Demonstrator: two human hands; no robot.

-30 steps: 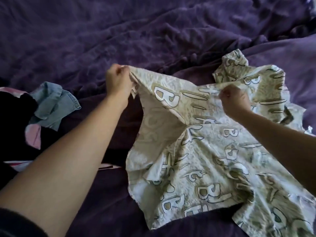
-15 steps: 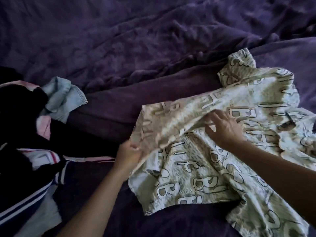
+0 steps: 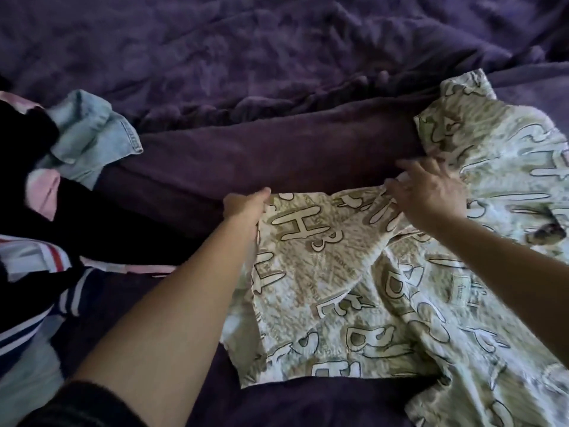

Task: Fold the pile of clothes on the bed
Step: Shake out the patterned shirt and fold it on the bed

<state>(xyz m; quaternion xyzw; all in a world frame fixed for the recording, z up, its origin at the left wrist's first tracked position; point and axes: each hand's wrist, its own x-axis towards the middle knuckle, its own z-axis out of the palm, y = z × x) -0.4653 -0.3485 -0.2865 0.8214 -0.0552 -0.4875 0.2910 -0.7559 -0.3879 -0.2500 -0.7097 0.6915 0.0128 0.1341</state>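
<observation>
A pale green shirt printed with big outlined letters (image 3: 354,303) lies spread on the purple bed, running from the centre to the right edge. My left hand (image 3: 246,206) grips the shirt's upper left corner. My right hand (image 3: 431,189) rests on the shirt's top edge with fingers spread, pressing a fold of cloth flat. A pile of other clothes (image 3: 37,241) sits at the left: dark garments, a pink piece and a striped one.
A light blue denim piece (image 3: 92,137) lies on top of the pile at the upper left. The rumpled purple blanket (image 3: 277,57) covers the whole far side of the bed. A darker purple sheet (image 3: 261,158) shows between the pile and the shirt.
The shirt, held up by both hands a second ago, was lowered onto the bed. My left hand dropped, then carried its corner back outward; my right hand opened and pressed onto the cloth.
</observation>
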